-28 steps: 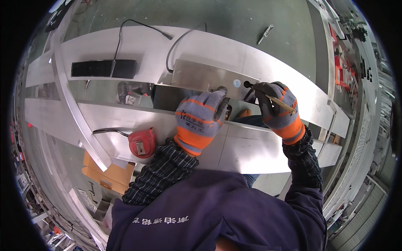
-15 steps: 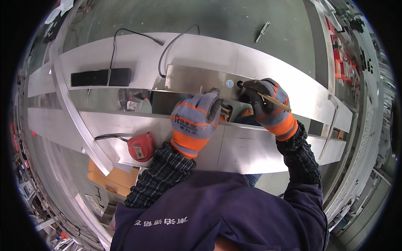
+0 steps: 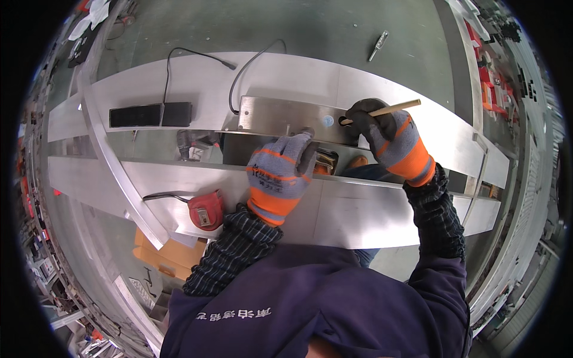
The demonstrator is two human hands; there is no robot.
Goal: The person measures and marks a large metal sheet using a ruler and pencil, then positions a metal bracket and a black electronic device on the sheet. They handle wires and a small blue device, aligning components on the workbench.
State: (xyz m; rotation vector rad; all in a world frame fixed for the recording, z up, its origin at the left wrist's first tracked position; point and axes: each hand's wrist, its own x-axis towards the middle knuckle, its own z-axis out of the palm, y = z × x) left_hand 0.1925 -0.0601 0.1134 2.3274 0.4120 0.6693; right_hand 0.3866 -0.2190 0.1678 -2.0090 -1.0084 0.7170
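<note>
A brushed metal box-like piece point(image 3: 277, 115) lies across the gap between two long metal panels, with a pale blue round sticker on its top and a dark round hole near its right end. My left hand point(image 3: 280, 167), in a grey and orange glove, grips the near edge of this piece. My right hand point(image 3: 385, 131), gloved alike, is closed round a thin wooden stick point(image 3: 399, 108) beside the hole. The stick's free end points up and to the right; its other end is hidden by the fingers.
Left of the piece sits a black rectangular device point(image 3: 149, 114) with a cable. A red tape measure point(image 3: 206, 210) lies on the near panel point(image 3: 364, 215). A curved metal strip point(image 3: 110, 161) crosses both panels at left. A screwdriver-like tool point(image 3: 378, 45) lies beyond the far panel.
My right hand has turned, so the wooden stick swings from pointing down-right to pointing up-right. My left hand keeps its place on the metal piece. The whole view has shifted slightly.
</note>
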